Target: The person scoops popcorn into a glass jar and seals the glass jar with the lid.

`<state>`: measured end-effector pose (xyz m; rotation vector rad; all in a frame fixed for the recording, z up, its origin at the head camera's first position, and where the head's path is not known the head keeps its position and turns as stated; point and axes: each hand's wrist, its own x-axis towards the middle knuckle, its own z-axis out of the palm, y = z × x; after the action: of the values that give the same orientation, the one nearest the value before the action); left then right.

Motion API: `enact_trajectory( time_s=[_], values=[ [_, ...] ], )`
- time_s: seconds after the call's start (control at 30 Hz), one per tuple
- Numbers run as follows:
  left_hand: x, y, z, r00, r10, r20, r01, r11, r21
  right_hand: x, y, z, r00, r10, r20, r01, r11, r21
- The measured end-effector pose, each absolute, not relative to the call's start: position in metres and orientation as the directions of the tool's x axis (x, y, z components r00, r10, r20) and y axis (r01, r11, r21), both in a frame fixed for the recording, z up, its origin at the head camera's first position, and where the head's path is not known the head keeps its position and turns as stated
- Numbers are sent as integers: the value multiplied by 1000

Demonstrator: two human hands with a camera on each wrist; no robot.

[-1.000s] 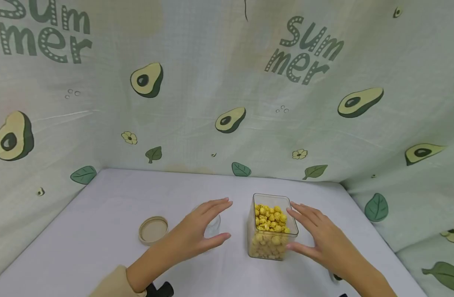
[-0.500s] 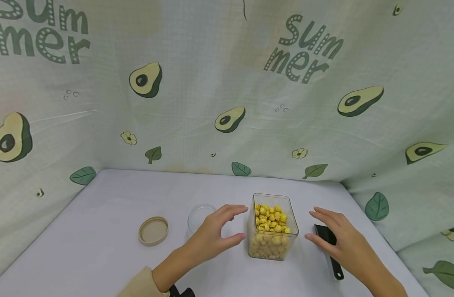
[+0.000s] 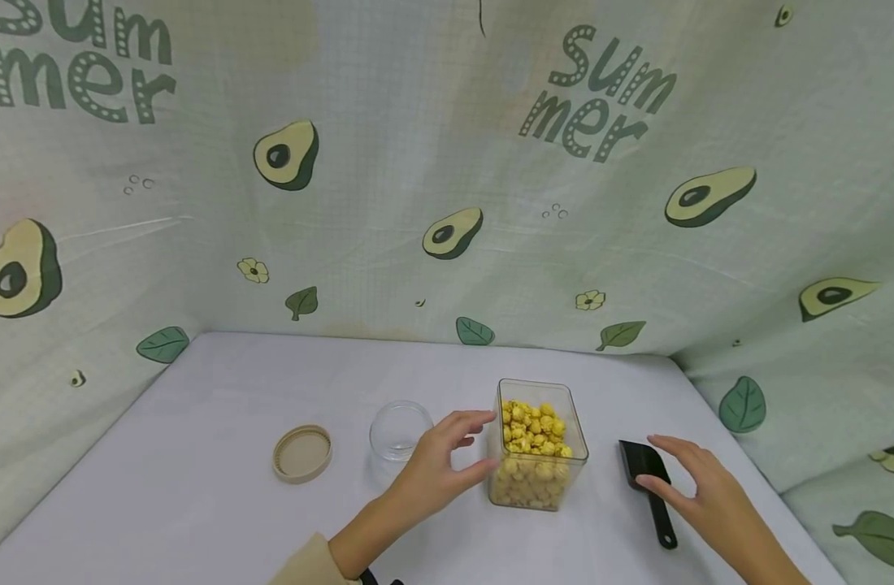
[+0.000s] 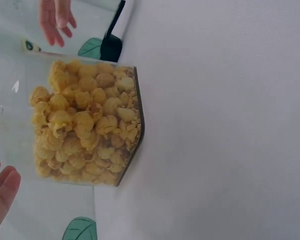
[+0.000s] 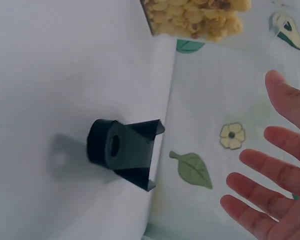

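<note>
A clear square container (image 3: 500,487) of yellow popcorn (image 3: 535,429) stands upright on the white tabletop. My left hand (image 3: 441,461) is held at its left side, fingers and thumb spread apart, fingertips right at the wall in the head view. To the right lies a black scoop (image 3: 661,520), its handle toward me. Above and beside it hovers my right hand (image 3: 713,491), thumb and fingers apart and holding nothing. In the right wrist view the scoop (image 5: 132,152) lies clear of the spread right fingers (image 5: 262,167).
Left of the container is a round clear jar (image 3: 397,455), partly behind my left hand. A round beige lid (image 3: 279,467) lies farther left. A cloth (image 3: 359,244) printed with avocados and leaves hangs behind the table and at both sides.
The right hand has drawn away from the container to the right, over the scoop, uncovering it. The left hand has moved right, from in front of the jar to the container's side.
</note>
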<state>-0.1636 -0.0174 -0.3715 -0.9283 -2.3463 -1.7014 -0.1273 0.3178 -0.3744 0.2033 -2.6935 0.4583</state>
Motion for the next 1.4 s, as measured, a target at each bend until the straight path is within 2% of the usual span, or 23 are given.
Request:
enact_trajectory(
  time_s=[0.13,0.27,0.4,0.67,0.9,1.03,1.4],
  values=[
    [-166,-13,-378,-830,408,380,486,195,852,-126,328,-383,-935,-22,355,-145,935,-324],
    [-168,-10,-381,-848,395,353,450,185,874,-129,340,-392,-984,52,170,-19,920,-391],
    [-169,-7,-384,-868,386,313,404,180,897,-132,348,-404,-993,112,34,87,905,-416],
    [-172,-2,-390,-885,380,267,330,110,937,-131,353,-414,-988,153,-21,144,863,-485],
    [-174,3,-396,-903,367,223,264,65,962,-131,352,-415,-975,204,-86,220,843,-491],
    [-175,4,-397,-902,365,232,264,39,964,-132,349,-418,-962,243,-128,275,835,-477],
    [-175,4,-395,-906,356,229,261,44,964,-130,343,-418,-961,232,-151,276,833,-480]
  ],
)
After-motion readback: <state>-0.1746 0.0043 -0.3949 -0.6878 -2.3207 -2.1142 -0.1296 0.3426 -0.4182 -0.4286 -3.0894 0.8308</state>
